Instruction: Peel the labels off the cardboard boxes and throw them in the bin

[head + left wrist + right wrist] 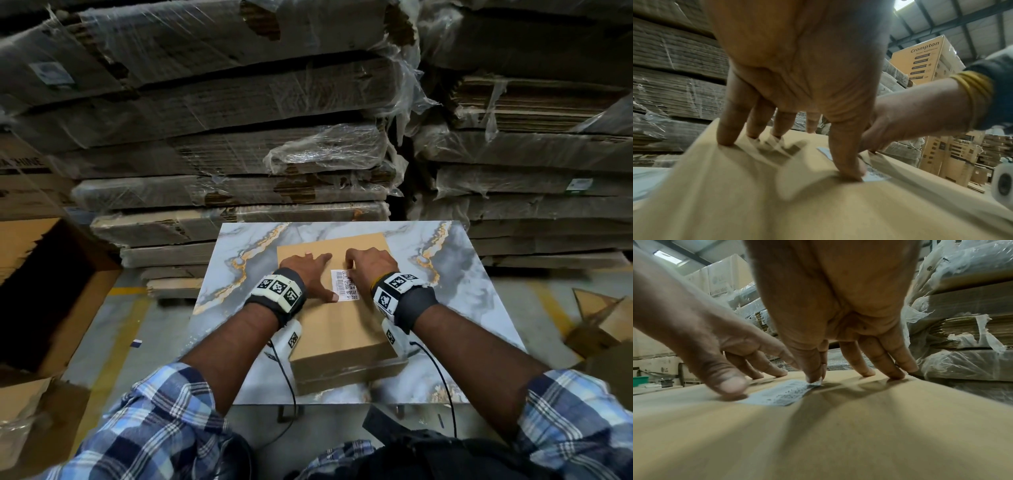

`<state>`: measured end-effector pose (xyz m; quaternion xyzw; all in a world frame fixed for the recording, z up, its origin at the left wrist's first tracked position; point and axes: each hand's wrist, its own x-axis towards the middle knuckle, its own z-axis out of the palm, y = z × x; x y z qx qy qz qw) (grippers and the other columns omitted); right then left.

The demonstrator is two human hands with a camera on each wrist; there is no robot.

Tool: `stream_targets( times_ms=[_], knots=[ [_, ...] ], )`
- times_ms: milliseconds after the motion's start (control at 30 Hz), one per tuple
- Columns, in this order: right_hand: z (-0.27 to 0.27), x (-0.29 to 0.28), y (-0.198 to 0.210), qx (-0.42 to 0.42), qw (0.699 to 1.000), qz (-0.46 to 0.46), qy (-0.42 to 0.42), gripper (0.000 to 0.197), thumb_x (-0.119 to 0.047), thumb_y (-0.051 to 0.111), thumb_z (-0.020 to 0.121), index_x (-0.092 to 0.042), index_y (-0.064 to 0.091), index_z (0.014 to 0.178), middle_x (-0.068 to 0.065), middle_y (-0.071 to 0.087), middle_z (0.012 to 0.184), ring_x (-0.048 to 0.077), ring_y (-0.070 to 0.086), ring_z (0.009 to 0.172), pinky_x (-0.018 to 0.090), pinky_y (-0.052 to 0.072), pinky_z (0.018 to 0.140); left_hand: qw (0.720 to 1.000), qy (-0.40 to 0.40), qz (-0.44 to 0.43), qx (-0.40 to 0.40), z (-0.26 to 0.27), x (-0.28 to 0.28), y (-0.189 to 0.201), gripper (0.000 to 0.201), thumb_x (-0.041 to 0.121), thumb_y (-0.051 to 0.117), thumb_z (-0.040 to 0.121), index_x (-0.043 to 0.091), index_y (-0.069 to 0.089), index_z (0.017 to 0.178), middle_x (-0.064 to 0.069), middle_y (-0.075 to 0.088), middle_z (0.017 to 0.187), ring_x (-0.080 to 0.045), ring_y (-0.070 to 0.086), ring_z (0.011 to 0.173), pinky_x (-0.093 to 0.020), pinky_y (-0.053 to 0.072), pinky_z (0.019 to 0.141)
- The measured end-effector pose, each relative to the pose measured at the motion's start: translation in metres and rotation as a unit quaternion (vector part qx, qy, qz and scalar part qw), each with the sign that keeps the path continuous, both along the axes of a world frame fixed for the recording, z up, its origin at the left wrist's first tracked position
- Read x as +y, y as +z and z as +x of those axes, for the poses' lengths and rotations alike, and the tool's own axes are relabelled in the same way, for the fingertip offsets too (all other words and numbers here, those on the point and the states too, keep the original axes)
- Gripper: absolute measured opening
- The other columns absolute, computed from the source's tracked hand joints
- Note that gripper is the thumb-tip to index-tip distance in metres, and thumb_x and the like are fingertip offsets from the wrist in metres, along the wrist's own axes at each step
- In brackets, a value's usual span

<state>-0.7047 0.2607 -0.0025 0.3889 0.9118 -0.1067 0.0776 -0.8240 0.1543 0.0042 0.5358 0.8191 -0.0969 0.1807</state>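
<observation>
A brown cardboard box (pixel 329 332) lies flat on a marble-patterned table (pixel 462 308). A white barcode label (pixel 344 286) is stuck on its top. My left hand (pixel 320 274) presses flat on the box with its fingers spread, and its thumb (pixel 729 384) holds down the label's near left corner. My right hand (pixel 359 265) sits over the label's right side. In the right wrist view its thumb and forefinger pinch the far corner of the label (pixel 781 394), which lifts slightly, while its other fingers (pixel 894 369) rest on the box (pixel 838 434).
Tall stacks of flattened cardboard in plastic wrap (pixel 239 137) rise right behind the table. A large open carton (pixel 41 291) stands on the floor at the left. Cardboard scraps (pixel 599 325) lie on the floor at the right. Printed cartons (pixel 920 61) are stacked farther off.
</observation>
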Motion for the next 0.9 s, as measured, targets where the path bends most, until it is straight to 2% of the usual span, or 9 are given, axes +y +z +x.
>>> stream_targets(
  times_ms=[67, 167, 267, 367, 567, 700, 800, 900],
  knots=[
    [-0.001, 0.0, -0.002, -0.002, 1.0, 0.009, 0.004, 0.023, -0.019, 0.046, 0.098, -0.027, 0.058, 0.116, 0.013, 0.064, 0.113, 0.037, 0.058, 0.107, 0.041, 0.051, 0.089, 0.999, -0.015, -0.029, -0.014, -0.007, -0.006, 0.006, 0.111, 0.072, 0.071, 0.07, 0.027, 0.017, 0.156, -0.01, 0.024, 0.162, -0.035, 0.043, 0.136, -0.04, 0.042, 0.106],
    [-0.002, -0.001, -0.006, 0.0, 1.0, 0.018, 0.008, 0.023, -0.015, 0.043, 0.098, -0.025, 0.056, 0.114, 0.015, 0.064, 0.111, 0.037, 0.058, 0.104, 0.039, 0.048, 0.085, 0.998, -0.033, -0.054, -0.012, -0.009, -0.01, 0.01, 0.114, 0.063, 0.078, 0.07, 0.025, 0.015, 0.157, -0.007, 0.013, 0.165, -0.033, 0.04, 0.14, -0.041, 0.04, 0.108],
    [-0.001, -0.003, -0.008, 0.007, 1.0, 0.018, 0.002, 0.023, -0.013, 0.044, 0.098, -0.025, 0.055, 0.113, 0.015, 0.065, 0.109, 0.036, 0.058, 0.099, 0.039, 0.047, 0.082, 0.998, -0.034, -0.052, -0.006, -0.007, -0.009, 0.009, 0.116, 0.059, 0.081, 0.069, 0.023, 0.016, 0.157, -0.008, 0.013, 0.165, -0.033, 0.041, 0.139, -0.041, 0.042, 0.108],
    [0.001, -0.004, -0.01, 0.021, 1.0, 0.018, -0.015, 0.024, -0.011, 0.044, 0.095, -0.027, 0.056, 0.109, 0.014, 0.066, 0.105, 0.032, 0.05, 0.085, 0.036, 0.045, 0.077, 0.998, -0.03, -0.048, -0.003, -0.006, -0.009, 0.008, 0.116, 0.059, 0.082, 0.068, 0.024, 0.017, 0.157, -0.007, 0.01, 0.166, -0.032, 0.039, 0.141, -0.041, 0.041, 0.109],
    [0.006, -0.004, -0.012, 0.043, 0.999, 0.011, -0.028, 0.024, -0.011, 0.043, 0.095, -0.028, 0.055, 0.107, 0.014, 0.066, 0.101, 0.031, 0.047, 0.082, 0.034, 0.041, 0.072, 0.999, -0.024, -0.04, -0.007, -0.005, -0.008, 0.008, 0.114, 0.058, 0.082, 0.068, 0.024, 0.018, 0.157, -0.007, 0.012, 0.165, -0.033, 0.04, 0.14, -0.041, 0.041, 0.11],
    [0.01, 0.0, -0.014, 0.068, 0.997, -0.005, -0.033, 0.017, -0.021, 0.043, 0.1, -0.026, 0.047, 0.116, 0.015, 0.064, 0.102, 0.033, 0.051, 0.085, 0.035, 0.042, 0.073, 0.999, -0.014, -0.031, -0.027, -0.005, -0.009, 0.007, 0.115, 0.054, 0.084, 0.069, 0.027, 0.015, 0.157, -0.006, 0.009, 0.166, -0.033, 0.037, 0.142, -0.039, 0.037, 0.111],
    [0.011, 0.003, -0.015, 0.053, 0.998, -0.026, -0.021, 0.035, -0.033, 0.05, 0.1, -0.032, 0.039, 0.133, 0.015, 0.065, 0.111, 0.037, 0.06, 0.101, 0.042, 0.046, 0.085, 0.999, -0.007, -0.024, -0.039, -0.006, -0.01, 0.007, 0.114, 0.052, 0.084, 0.069, 0.032, 0.015, 0.157, -0.006, 0.011, 0.166, -0.034, 0.038, 0.141, -0.039, 0.038, 0.112],
    [0.014, 0.003, -0.016, 0.016, 1.0, -0.02, -0.005, 0.039, -0.041, 0.057, 0.096, -0.033, 0.045, 0.132, 0.013, 0.058, 0.122, 0.036, 0.059, 0.11, 0.041, 0.046, 0.091, 0.998, 0.01, -0.019, -0.052, -0.006, -0.009, 0.006, 0.114, 0.053, 0.087, 0.065, 0.036, 0.018, 0.155, -0.005, 0.015, 0.165, -0.034, 0.042, 0.138, -0.038, 0.041, 0.109]
  ],
)
